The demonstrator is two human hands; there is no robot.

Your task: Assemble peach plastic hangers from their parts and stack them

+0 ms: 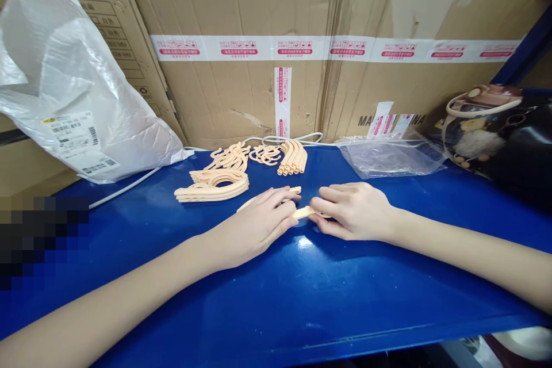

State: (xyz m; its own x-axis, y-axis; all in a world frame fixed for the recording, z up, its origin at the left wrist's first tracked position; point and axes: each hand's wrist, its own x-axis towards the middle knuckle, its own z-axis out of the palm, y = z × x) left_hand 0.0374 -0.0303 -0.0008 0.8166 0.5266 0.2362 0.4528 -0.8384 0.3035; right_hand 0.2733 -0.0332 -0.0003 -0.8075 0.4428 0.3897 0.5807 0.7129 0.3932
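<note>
My left hand (252,227) and my right hand (356,210) meet at the middle of the blue tabletop, both with fingers closed on a cream plastic hanger piece (304,213). Most of that piece is hidden by the fingers. Under and behind my left hand, another cream part (295,190) shows only at its ends; I cannot tell whether it joins the held one. Farther back lie a stack of curved hanger arms (211,191), a loose heap of cream parts (230,155), several small hooks (265,154) and a neat pile of bent tubular arms (293,158).
Cardboard boxes (241,6) wall off the back of the blue table (276,310). A white plastic mailer bag (73,92) leans at left. A white cable (125,190) runs along the back. Clear plastic bags (388,155) and a dark bag (526,155) occupy the right side.
</note>
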